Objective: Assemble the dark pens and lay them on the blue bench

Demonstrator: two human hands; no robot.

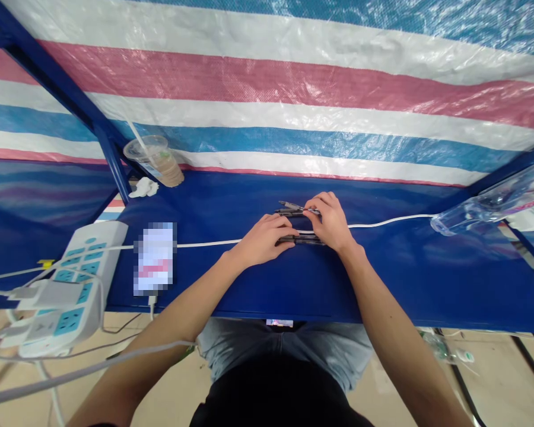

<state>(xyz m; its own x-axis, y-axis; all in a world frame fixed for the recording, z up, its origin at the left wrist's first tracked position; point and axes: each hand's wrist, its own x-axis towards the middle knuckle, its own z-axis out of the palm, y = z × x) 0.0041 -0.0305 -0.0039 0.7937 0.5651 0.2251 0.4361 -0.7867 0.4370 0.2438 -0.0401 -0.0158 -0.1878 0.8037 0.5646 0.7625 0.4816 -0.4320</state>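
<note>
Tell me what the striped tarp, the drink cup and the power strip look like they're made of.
The striped tarp looks like woven plastic sheeting: a fine weave shows and it has a glossy sheen. The drink cup seems to be thin clear plastic, as the tan drink shows through. The power strip is probably moulded plastic, smooth and white with teal socket faces.

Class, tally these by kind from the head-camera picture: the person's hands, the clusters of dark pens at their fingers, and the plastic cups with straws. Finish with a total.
Hands (left hand, right hand): 2
Clusters of dark pens (upper cluster, lower cluster): 2
Plastic cup: 1
Total: 5
</note>
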